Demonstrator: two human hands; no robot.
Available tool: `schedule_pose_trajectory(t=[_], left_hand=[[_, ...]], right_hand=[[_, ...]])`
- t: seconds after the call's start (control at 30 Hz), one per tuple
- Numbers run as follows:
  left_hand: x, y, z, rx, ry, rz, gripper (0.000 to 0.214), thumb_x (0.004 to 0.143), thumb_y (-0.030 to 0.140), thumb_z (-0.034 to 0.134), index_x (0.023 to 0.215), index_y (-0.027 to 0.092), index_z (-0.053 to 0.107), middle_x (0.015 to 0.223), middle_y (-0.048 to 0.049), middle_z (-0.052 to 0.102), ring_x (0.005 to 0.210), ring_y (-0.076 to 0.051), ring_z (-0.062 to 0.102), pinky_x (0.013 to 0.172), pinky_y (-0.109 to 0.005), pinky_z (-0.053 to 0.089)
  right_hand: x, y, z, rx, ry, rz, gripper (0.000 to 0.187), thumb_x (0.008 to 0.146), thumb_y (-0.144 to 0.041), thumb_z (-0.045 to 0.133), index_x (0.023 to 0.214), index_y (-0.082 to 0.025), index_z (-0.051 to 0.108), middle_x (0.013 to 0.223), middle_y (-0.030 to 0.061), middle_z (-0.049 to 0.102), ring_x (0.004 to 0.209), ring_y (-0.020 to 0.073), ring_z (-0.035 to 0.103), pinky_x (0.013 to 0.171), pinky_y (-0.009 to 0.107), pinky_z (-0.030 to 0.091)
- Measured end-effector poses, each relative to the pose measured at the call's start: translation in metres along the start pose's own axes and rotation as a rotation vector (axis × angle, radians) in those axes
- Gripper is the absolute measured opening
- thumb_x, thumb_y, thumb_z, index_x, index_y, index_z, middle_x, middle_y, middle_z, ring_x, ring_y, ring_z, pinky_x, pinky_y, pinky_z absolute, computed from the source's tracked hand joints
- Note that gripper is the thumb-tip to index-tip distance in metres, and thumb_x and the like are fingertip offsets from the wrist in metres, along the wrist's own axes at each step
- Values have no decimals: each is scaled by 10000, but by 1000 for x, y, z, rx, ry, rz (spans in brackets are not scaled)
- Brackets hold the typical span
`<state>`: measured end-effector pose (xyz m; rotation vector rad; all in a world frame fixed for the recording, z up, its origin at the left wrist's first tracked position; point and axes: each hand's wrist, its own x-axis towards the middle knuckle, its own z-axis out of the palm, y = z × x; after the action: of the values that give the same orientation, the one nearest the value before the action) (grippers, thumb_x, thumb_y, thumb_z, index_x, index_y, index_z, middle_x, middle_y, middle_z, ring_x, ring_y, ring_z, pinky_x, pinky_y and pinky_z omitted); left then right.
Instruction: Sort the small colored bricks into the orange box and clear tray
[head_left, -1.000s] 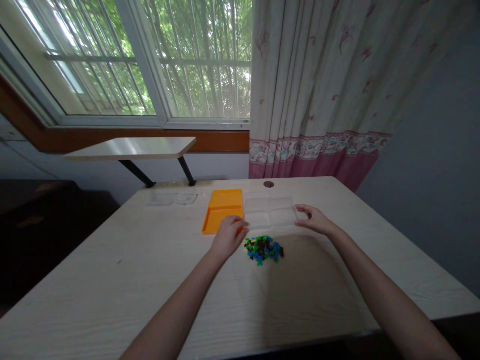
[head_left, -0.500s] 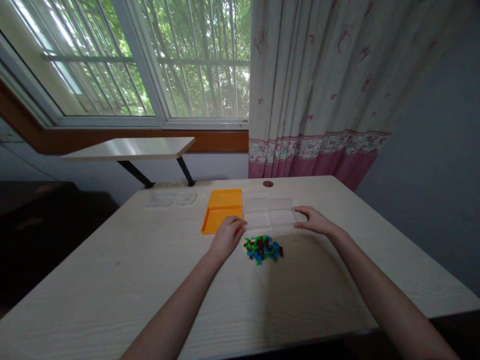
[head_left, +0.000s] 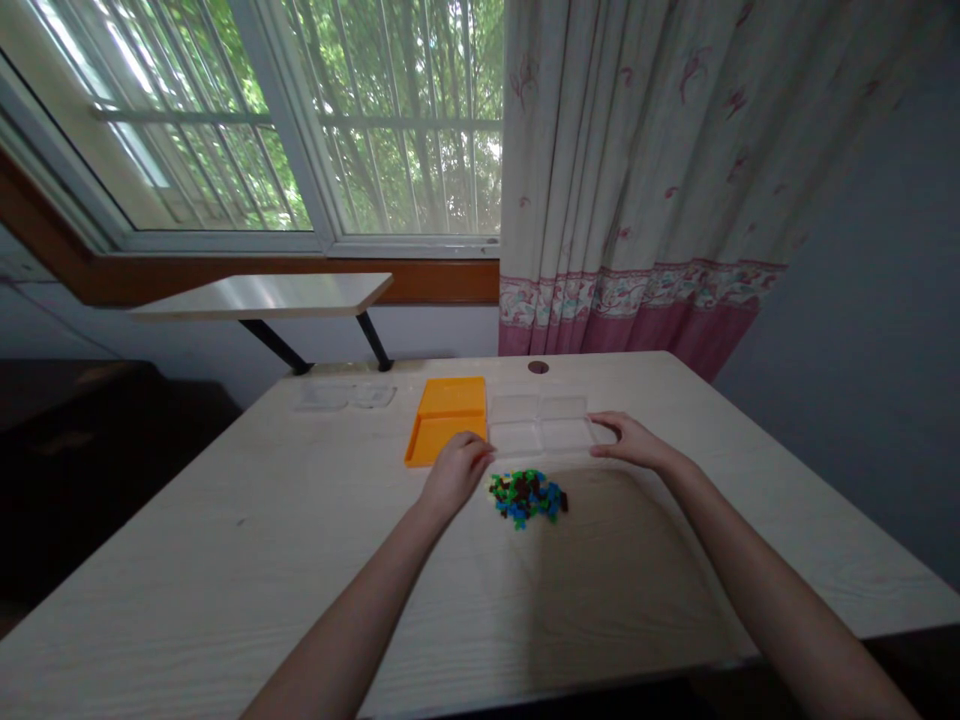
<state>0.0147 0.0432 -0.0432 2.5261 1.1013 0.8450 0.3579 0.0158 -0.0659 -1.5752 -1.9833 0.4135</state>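
A clear divided plastic box (head_left: 541, 421) lies flat on the table with its compartments facing up. My left hand (head_left: 456, 472) is closed at the box's near left corner, fingertips pinching the edge. At the opposite end, my right hand (head_left: 631, 440) holds the right edge between thumb and fingers, which are spread apart along it. Just in front of the box is a loose heap of small plastic pieces (head_left: 527, 497) in green, blue and dark brown. An orange tray (head_left: 452, 396), opened out in two halves, lies left of the box, partly behind my left hand.
Clear plastic containers (head_left: 345, 397) lie at the table's back left. Behind them, a raised shelf (head_left: 277, 295) stands on black legs. A round cable hole (head_left: 538, 368) is near the back edge. The pale table (head_left: 187, 580) runs toward me, with a curtain (head_left: 622, 180) beyond it.
The whole view has shifted very slightly. Both hands stay at the clear box, and the pieces and the orange tray have not visibly moved.
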Motion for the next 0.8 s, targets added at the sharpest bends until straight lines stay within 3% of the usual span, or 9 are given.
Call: schedule_pose_trajectory(t=[0.27,0.37,0.47,0.6,0.67,0.8], left_hand=[[-1,0,2,39,11,14,194,817,275,501,926,188,635,890,-67,586,880,-189,544,793,-309,450],[-1,4,-2,109,76,16,289,797,335,527,1040,189,587,948,-74,588,913,-207,533,807,-330,442],[3,-1,-17,192,184,-54,281,832,348,454,1013,182,591,957,-74,590,911,-205,534,818,-331,434],[15,-43,-62,337,272,-265,289,835,328,401,945,165,613,961,-82,588,926,-219,538,845,-344,420],[20,-75,-89,431,226,-401,301,807,302,425,1004,147,591,996,-105,577,946,-238,537,845,-351,418],[17,-135,-132,604,136,-712,566,760,258,478,1276,75,335,1171,-212,466,1050,-328,478,810,-399,417]], right_hand=[[0,3,0,-13,-11,-2,623,595,-414,719,1144,-165,564,1176,119,550,1082,271,492,960,422,355],[0,3,0,11,-12,10,625,592,-426,714,1143,-173,563,1178,113,547,1085,273,489,958,421,356],[-2,0,-1,50,2,33,544,673,-445,642,1135,-169,559,1167,117,547,1053,255,512,917,395,395],[-2,-10,-6,27,95,35,372,789,-429,505,1036,-161,582,1027,107,585,912,212,556,776,330,453],[-2,-18,-9,-27,185,19,296,819,-406,458,905,-160,598,897,88,589,813,192,552,714,307,446],[-1,-39,-14,-97,291,-36,272,850,-365,405,732,-175,561,724,48,543,686,167,508,631,279,405]])
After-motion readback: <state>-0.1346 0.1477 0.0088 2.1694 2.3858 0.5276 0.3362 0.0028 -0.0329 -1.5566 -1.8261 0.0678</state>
